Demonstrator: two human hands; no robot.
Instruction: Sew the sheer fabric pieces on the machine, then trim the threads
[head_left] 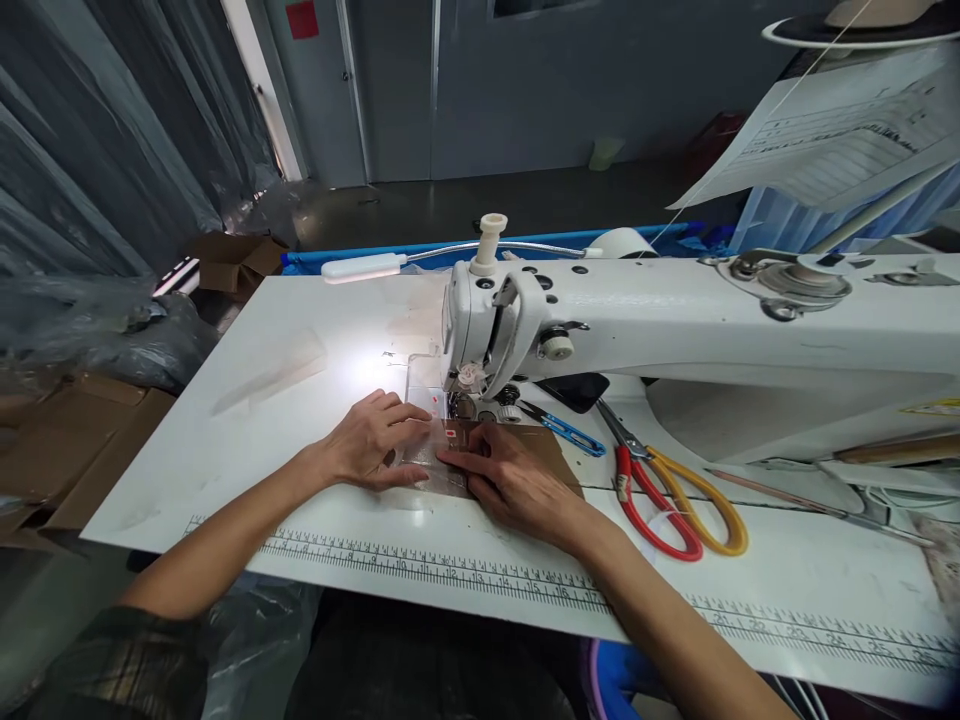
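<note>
Beneath the needle end of the white sewing machine [585, 320] lies a flat brown piece [540, 450], with a clear plastic piece [427, 455] over its left part. My left hand [379, 438] rests at the left edge of the clear plastic, fingers apart, holding nothing. On the brown piece lies my right hand [506, 475], its index finger stretched left onto the plastic and the other fingers partly bent. A small red mark shows between the hands near the presser foot, which is partly hidden.
Blue thread snips [574, 433], red-handled scissors [652, 515] and yellow-handled scissors [712, 510] lie right of my right hand. A dark object [577, 390] sits under the machine arm. A ruler strip [450, 575] runs along the table's front edge. Cardboard boxes [97, 440] stand left.
</note>
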